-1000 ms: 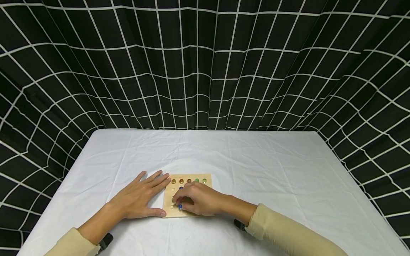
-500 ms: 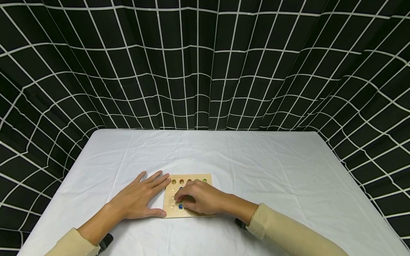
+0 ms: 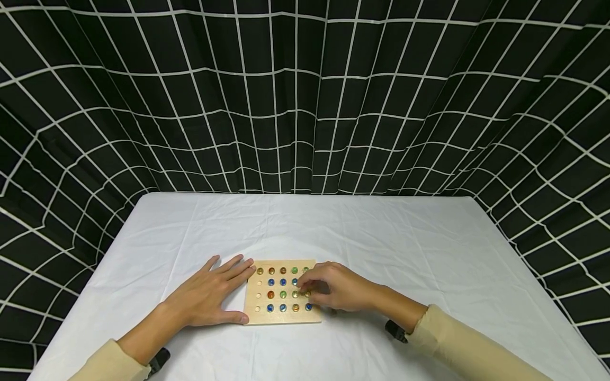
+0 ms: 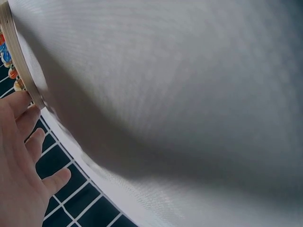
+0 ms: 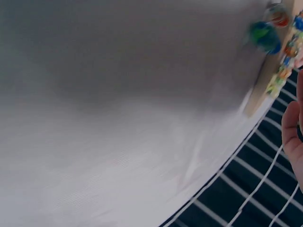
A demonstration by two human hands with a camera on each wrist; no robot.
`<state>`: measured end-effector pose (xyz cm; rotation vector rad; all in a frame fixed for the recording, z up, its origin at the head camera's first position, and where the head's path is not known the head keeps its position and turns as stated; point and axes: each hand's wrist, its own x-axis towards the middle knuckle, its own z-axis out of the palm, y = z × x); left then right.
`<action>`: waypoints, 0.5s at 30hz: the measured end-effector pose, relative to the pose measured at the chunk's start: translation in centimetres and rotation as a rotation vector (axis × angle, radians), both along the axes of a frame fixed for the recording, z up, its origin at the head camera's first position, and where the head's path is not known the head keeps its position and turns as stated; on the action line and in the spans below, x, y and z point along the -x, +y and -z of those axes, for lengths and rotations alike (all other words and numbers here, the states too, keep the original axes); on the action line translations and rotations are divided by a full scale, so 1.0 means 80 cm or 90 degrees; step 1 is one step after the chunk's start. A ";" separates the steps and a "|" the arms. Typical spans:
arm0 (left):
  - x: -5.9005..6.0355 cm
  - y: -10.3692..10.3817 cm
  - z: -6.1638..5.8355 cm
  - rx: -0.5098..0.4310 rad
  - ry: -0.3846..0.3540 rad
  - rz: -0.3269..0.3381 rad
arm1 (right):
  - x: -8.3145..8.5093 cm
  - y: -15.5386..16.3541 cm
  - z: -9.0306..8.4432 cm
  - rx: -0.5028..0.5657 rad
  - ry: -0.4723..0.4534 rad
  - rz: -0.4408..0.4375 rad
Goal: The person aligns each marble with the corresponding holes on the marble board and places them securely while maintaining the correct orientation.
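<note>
A light wooden board (image 3: pixel 281 320) lies on the table, with rows of coloured glass marbles (image 3: pixel 283 282) in its holes. Three holes (image 3: pixel 259 296) in its left column are bare. My left hand (image 3: pixel 209 292) lies spread along the board's left edge, fingertips and thumb at its corners; the left wrist view shows these fingers (image 4: pixel 28 116) by the board's side. Over the right edge hovers my right hand (image 3: pixel 335 287), fingers loosely bent and thumb apart from the forefinger. Beside the board, a blue-green marble (image 5: pixel 265 37) and a clear-and-red marble (image 5: pixel 277 15) rest on the cloth.
A white cloth (image 3: pixel 405 238) covers the table. Behind and at both sides hangs a black curtain (image 3: pixel 267 106) with a white grid. A dark wrist strap (image 3: pixel 396 331) shows at the right sleeve, another (image 3: pixel 159 361) at the left.
My right hand let go of a blue marble in the front row, then moved right to the board's edge, uncovering most of the marbles. The left hand has stayed in place.
</note>
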<state>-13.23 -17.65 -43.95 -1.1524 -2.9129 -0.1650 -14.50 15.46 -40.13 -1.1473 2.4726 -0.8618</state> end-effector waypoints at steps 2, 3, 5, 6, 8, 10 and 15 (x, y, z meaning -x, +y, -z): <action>0.000 0.000 0.000 0.002 0.003 0.001 | -0.001 0.013 0.002 0.005 -0.006 0.014; 0.000 0.000 0.000 0.003 0.004 0.001 | -0.001 0.019 0.003 0.008 -0.008 0.020; 0.000 0.000 -0.001 0.007 0.005 0.001 | -0.001 0.029 0.005 0.011 -0.010 0.029; 0.000 0.000 -0.001 0.008 0.005 0.001 | -0.001 0.033 0.006 0.013 -0.011 0.033; 0.001 0.000 -0.001 0.010 0.003 0.002 | -0.001 0.040 0.008 0.013 -0.011 0.035; 0.001 0.000 -0.001 0.008 0.003 0.002 | -0.002 0.046 0.010 0.011 -0.016 0.037; 0.000 0.001 0.000 0.000 -0.001 0.001 | -0.005 0.055 0.014 -0.001 -0.040 0.040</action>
